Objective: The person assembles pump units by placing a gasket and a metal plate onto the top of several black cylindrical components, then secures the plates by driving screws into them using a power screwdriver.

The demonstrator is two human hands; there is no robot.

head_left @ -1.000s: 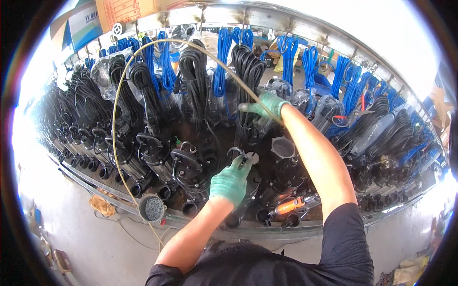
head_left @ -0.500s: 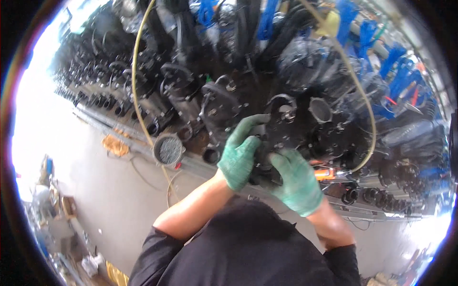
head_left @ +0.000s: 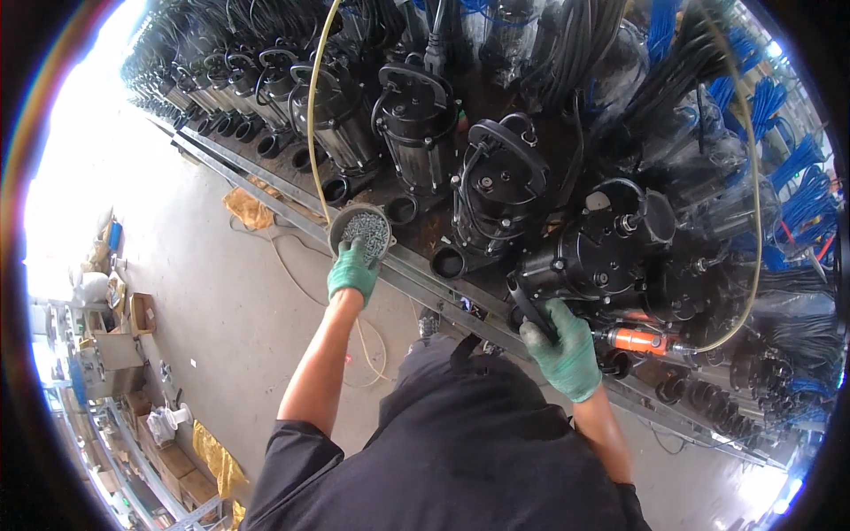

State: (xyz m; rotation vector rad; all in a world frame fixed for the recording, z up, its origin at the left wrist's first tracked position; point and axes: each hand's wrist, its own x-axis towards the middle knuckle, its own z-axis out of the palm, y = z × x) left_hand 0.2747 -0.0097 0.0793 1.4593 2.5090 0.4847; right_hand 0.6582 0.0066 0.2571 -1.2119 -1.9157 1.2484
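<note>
My left hand, in a green glove, reaches into a round bowl of small grey metal screws. Its fingers look stretched out, with the tips partly hidden among the screws. My right hand, also gloved in green, is closed around a black, curved bar that looks like a pump handle. Just beyond that hand, a black-topped pump leans over. An orange air tool lies beside my right hand, joined to a yellowish hose.
Upright metal pumps with black handles stand in a long row on a bench with a metal edge rail. Black cables and blue cable bundles lie behind them. Cartons stand on the floor at left.
My left hand has left the pump and moved left into the bowl of screws. My right hand has shifted slightly right and down, with the black handle now visible. The view has shifted.
</note>
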